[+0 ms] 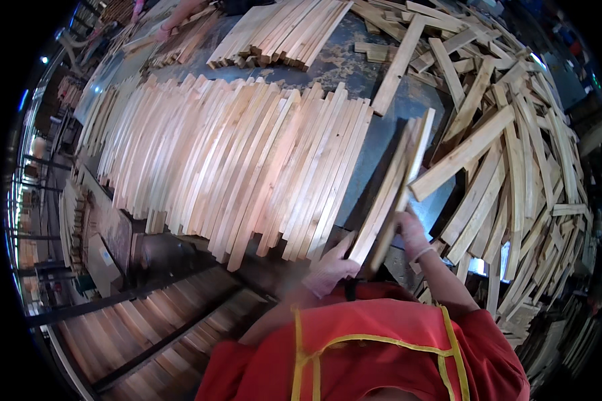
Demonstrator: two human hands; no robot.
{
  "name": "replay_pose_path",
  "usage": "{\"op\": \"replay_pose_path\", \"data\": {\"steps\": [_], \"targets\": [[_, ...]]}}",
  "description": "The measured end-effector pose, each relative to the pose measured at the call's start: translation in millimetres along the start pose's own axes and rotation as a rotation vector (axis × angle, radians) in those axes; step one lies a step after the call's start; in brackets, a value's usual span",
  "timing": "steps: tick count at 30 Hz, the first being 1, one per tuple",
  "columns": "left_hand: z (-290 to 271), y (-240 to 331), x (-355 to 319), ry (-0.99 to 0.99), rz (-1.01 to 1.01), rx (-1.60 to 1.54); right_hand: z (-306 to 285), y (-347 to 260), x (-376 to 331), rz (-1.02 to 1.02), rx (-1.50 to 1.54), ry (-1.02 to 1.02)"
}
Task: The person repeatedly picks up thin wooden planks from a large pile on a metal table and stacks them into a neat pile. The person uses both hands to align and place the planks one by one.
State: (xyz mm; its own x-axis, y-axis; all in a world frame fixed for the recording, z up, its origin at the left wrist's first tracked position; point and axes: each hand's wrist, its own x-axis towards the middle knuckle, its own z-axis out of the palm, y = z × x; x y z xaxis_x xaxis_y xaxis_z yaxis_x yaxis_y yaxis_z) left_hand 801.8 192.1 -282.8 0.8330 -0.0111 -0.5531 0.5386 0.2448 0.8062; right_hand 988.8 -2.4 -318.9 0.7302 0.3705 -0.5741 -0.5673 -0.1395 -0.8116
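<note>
My left hand point(333, 269) is closed around the near end of a wooden strip point(380, 206), which stands tilted away from me over the metal table. Close beside it on the right, my right hand point(413, 235) grips a second wooden strip point(418, 152); its fingers are partly hidden behind the wood. The two strips lean nearly side by side, their far ends close together. To the left of them, a wide row of wooden strips point(247, 154) lies side by side, with uneven ends jutting past the table's near edge.
A jumbled heap of wooden strips point(508, 160) fills the right side. Further back on the metal table point(344, 60) lies a stacked bundle of strips point(281, 33). Another person's hand point(164, 32) is at the far left. Lower left, boards point(147, 327) lie beneath dark bars.
</note>
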Motion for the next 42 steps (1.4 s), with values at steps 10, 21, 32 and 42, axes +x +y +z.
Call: {"op": "replay_pose_path", "data": {"steps": [10,21,32,42], "targets": [[-10,15,-20,0.18,-0.043,0.665,40,4,16,0.006,-0.252,-0.145],[-104,44,-87,0.74,0.264,1.118,32,-91,76,-0.004,-0.719,-0.648],[-21,47,17,0.876,0.36,1.661,34,-247,338,-0.146,-0.047,0.488],[18,65,79,0.694,0.283,1.67,-54,-260,225,-0.462,0.304,-0.044]]}}
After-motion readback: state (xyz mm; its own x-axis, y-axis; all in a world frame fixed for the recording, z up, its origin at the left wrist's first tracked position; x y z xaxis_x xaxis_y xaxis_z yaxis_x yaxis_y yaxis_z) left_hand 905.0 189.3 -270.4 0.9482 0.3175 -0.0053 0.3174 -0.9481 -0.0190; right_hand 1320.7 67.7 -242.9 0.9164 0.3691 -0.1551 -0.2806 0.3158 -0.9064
